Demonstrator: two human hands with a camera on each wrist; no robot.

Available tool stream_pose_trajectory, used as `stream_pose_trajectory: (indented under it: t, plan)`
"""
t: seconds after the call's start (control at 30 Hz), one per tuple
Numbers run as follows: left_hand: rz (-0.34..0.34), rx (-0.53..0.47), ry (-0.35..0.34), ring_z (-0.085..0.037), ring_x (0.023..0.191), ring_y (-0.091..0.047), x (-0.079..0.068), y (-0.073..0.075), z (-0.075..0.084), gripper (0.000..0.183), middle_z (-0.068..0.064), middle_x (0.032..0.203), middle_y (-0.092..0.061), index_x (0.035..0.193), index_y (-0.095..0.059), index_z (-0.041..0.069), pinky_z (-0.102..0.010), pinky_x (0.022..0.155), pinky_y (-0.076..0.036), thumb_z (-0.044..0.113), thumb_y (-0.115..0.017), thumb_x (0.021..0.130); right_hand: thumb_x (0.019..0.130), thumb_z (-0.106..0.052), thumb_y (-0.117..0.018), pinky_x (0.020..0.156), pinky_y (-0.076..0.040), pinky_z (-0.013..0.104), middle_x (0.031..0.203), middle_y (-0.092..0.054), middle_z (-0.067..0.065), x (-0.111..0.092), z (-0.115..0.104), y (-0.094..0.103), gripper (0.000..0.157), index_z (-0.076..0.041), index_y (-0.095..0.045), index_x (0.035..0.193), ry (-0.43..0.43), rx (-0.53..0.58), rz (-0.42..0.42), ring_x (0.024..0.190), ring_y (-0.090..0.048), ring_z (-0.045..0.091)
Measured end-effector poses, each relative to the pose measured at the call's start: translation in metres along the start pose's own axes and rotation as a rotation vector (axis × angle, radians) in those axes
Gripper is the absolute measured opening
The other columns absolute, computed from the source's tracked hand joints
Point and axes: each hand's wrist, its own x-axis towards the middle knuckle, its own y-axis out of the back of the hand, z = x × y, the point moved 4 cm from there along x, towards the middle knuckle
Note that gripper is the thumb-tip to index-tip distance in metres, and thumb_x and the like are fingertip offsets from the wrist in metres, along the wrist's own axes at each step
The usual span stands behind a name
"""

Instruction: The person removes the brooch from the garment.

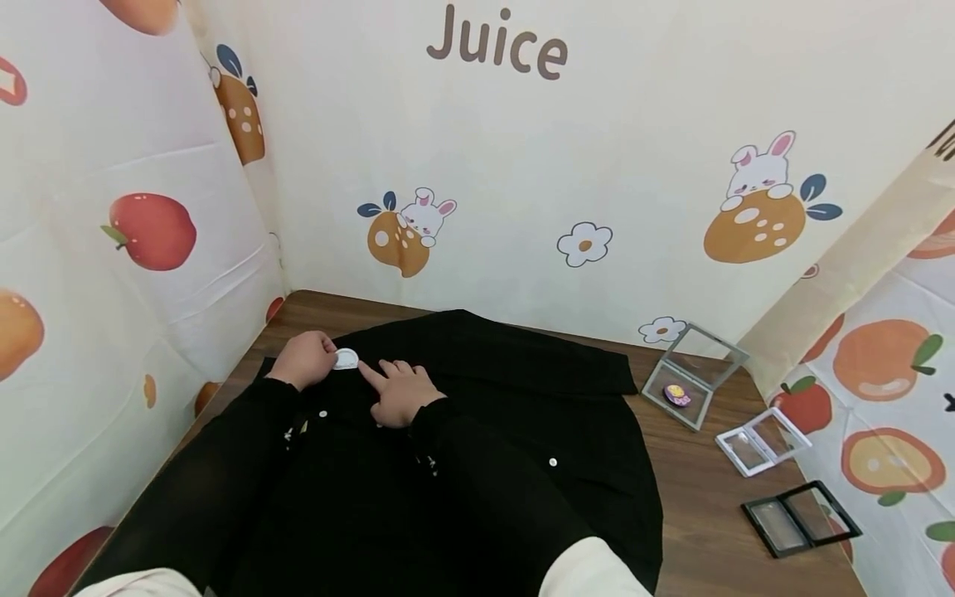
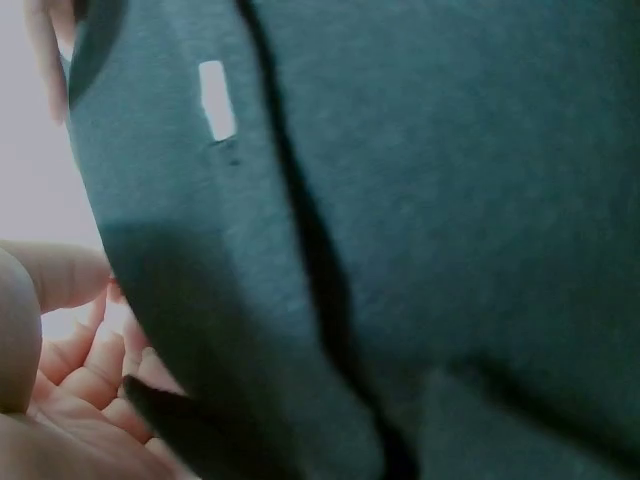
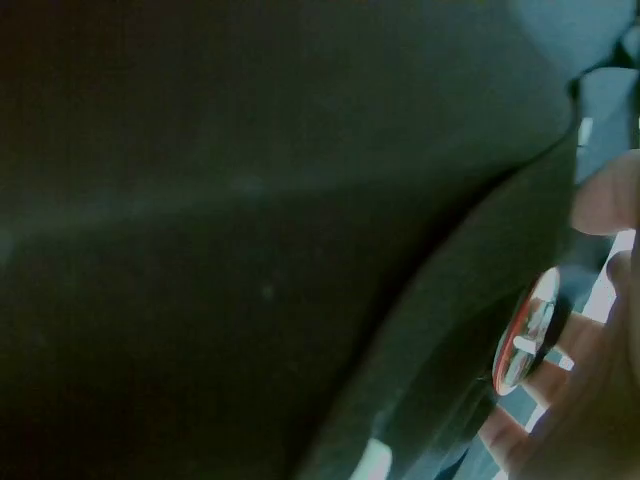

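Observation:
A black shirt [image 1: 358, 489] lies spread on the brown table, small white buttons on its front. On its upper left part is a round badge [image 1: 346, 359], pale and shiny in the head view, with a red rim in the right wrist view. My left hand [image 1: 304, 361] pinches the badge's left edge with its fingertips. From the other side, the extended index finger of my right hand [image 1: 403, 391] touches the badge's right edge; its other fingers rest relaxed over the cloth. Dark cloth fills most of both wrist views.
Three hinged clear-panel cases stand or lie along the right side: a grey one [image 1: 707, 388] with a small purple and yellow badge [image 1: 676, 395] in it, a white one [image 1: 764, 454] and a black one [image 1: 811, 543]. Printed curtains [image 1: 507, 166] enclose the table's back and sides.

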Motion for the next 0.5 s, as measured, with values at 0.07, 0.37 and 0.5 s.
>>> stream_pose_trajectory:
  t: [0.07, 0.37, 0.5]
  plan:
    - [0.018, -0.003, -0.009, -0.035, 0.089, -0.062, 0.000, 0.002, 0.003, 0.019, -0.021, 0.103, -0.067, 0.103, -0.067, -0.005, -0.049, 0.082, -0.050, 0.011, -0.057, 0.100, 0.103, -0.043, -0.056, 0.123, -0.021, 0.041, 0.171, -0.017, -0.005, -0.005, 0.005, 0.002, 0.083, -0.042, -0.002, 0.165, 0.022, 0.043, 0.032, 0.155, -0.016, 0.016]
    - [0.106, -0.119, -0.067, -0.034, 0.092, -0.060, -0.016, 0.014, 0.029, 0.020, -0.019, 0.103, -0.065, 0.109, -0.062, -0.001, -0.048, 0.082, -0.047, 0.018, -0.056, 0.103, 0.099, -0.032, -0.064, 0.122, -0.024, 0.046, 0.170, -0.023, -0.001, -0.032, 0.026, 0.010, 0.088, -0.027, -0.009, 0.167, 0.090, 0.245, 0.191, 0.154, -0.022, 0.017]
    - [0.157, -0.216, -0.121, -0.032, 0.096, -0.063, -0.030, 0.007, 0.054, 0.019, -0.017, 0.104, -0.067, 0.108, -0.064, 0.001, -0.046, 0.083, -0.049, 0.019, -0.060, 0.102, 0.098, -0.025, -0.063, 0.120, -0.028, 0.046, 0.161, -0.040, 0.001, -0.054, 0.034, 0.021, 0.076, -0.018, -0.028, 0.164, 0.098, 0.443, 0.348, 0.148, -0.035, 0.015]
